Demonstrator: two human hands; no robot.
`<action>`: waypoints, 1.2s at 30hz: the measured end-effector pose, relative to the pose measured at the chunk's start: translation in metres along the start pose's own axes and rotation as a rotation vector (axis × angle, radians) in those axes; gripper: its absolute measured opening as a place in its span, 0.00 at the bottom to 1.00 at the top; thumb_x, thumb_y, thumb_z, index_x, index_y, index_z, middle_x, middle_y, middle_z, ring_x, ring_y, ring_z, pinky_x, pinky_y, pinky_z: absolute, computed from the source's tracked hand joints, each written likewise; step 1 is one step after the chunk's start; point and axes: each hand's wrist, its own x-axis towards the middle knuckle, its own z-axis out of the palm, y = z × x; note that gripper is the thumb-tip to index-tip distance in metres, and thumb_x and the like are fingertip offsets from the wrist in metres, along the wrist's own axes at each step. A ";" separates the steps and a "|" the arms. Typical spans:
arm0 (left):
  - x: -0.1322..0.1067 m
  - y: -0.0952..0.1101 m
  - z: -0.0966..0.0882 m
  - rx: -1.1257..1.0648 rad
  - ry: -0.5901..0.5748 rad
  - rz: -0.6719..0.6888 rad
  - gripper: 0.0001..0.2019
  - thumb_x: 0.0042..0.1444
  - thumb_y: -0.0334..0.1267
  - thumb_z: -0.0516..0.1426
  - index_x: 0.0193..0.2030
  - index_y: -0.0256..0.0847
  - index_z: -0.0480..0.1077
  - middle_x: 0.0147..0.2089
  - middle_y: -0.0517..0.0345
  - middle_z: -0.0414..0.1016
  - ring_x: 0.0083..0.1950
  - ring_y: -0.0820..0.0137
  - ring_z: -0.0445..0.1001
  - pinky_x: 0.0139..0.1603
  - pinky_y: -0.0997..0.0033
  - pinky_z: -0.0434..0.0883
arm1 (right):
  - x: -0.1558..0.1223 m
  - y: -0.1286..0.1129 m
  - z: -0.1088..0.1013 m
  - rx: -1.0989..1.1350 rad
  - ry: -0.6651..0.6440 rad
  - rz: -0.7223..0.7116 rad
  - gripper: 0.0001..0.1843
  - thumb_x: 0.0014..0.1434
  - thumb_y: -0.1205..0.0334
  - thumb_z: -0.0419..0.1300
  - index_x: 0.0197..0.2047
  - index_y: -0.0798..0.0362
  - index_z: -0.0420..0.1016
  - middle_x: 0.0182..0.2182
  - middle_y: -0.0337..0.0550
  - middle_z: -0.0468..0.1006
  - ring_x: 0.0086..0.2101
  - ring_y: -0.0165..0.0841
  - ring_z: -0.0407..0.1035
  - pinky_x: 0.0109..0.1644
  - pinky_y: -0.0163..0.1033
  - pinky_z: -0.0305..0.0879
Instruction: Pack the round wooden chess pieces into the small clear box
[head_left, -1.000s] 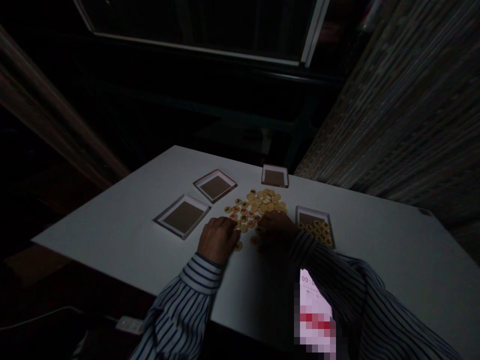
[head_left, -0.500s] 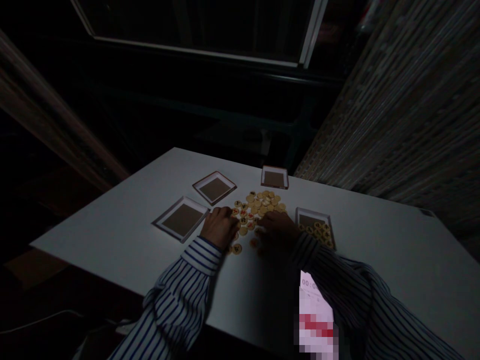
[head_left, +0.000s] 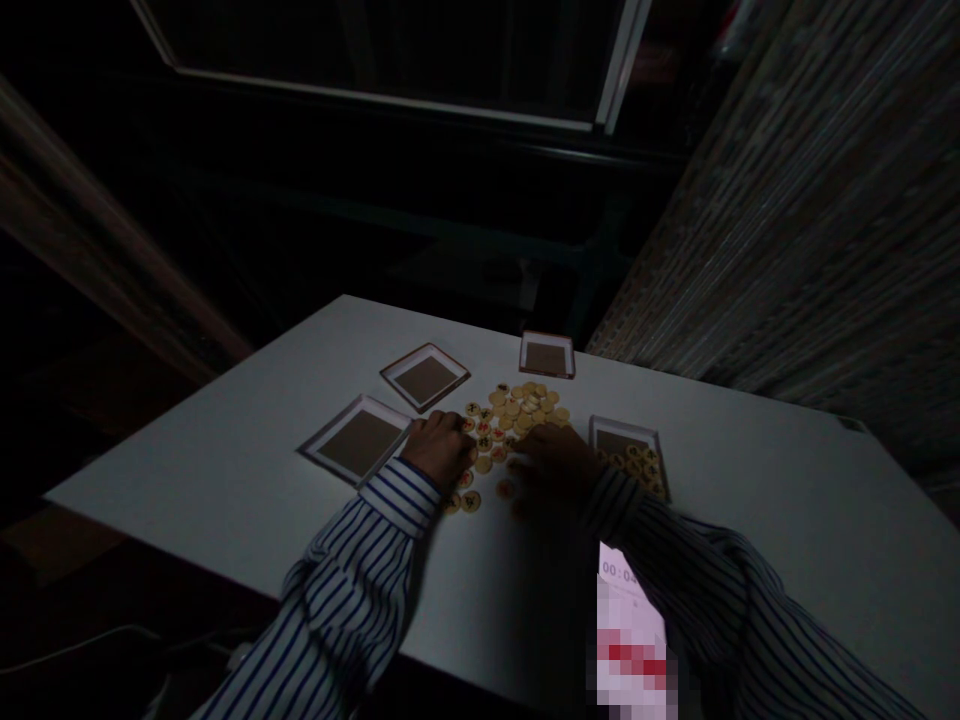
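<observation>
Round tan pieces [head_left: 498,434] lie clustered; some show red characters.

Discs [head_left: 484,465] part-hidden, phone [head_left: 630,612] pixelated (mostly); curtain [head_left: 810,200] cropped

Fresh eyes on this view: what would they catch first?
The glowing screen low in the picture, partly hidden by the right sleeve, stands out against the dark. Next come the round pieces clustered on the white table, between and beyond the left hand and the right hand.
</observation>
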 end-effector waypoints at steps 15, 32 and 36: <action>0.000 -0.022 0.011 -0.359 0.161 0.087 0.13 0.50 0.40 0.51 0.41 0.42 0.70 0.42 0.52 0.71 0.44 0.64 0.67 0.47 0.63 0.62 | 0.000 0.000 0.002 0.034 -0.001 0.014 0.19 0.56 0.50 0.49 0.46 0.50 0.68 0.38 0.47 0.70 0.39 0.35 0.62 0.38 0.38 0.52; -0.019 -0.023 -0.003 -1.354 0.202 -0.261 0.19 0.47 0.43 0.56 0.46 0.40 0.67 0.33 0.57 0.74 0.34 0.72 0.71 0.37 0.71 0.68 | 0.005 -0.013 -0.008 0.038 0.034 0.006 0.14 0.56 0.56 0.49 0.42 0.50 0.69 0.37 0.44 0.69 0.38 0.34 0.61 0.38 0.37 0.50; -0.022 -0.023 -0.002 -1.445 0.177 -0.272 0.19 0.46 0.44 0.57 0.45 0.39 0.67 0.33 0.57 0.73 0.31 0.74 0.70 0.34 0.73 0.67 | 0.004 -0.016 -0.010 0.060 0.078 -0.006 0.14 0.56 0.57 0.49 0.43 0.51 0.68 0.37 0.43 0.70 0.38 0.34 0.61 0.39 0.38 0.50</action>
